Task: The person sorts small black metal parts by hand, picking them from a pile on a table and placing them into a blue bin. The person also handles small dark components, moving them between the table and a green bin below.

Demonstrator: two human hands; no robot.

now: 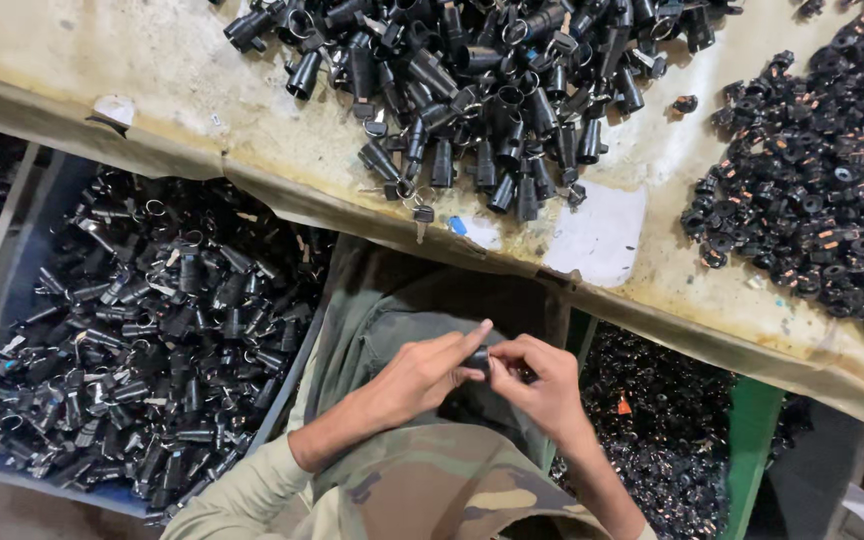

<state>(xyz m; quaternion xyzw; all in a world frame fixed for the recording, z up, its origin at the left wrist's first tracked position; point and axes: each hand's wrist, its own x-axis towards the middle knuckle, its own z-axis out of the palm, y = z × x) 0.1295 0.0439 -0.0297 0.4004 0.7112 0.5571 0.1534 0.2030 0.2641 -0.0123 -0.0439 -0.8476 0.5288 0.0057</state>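
Camouflage clothing — olive, tan, brown patches — with pale sleeves pushed up.

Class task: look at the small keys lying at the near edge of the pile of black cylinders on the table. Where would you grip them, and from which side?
Probably pinch the keys by their dark heads, coming from the table's near edge: they lie clear of the pile of black cylinders, pointing toward the person.
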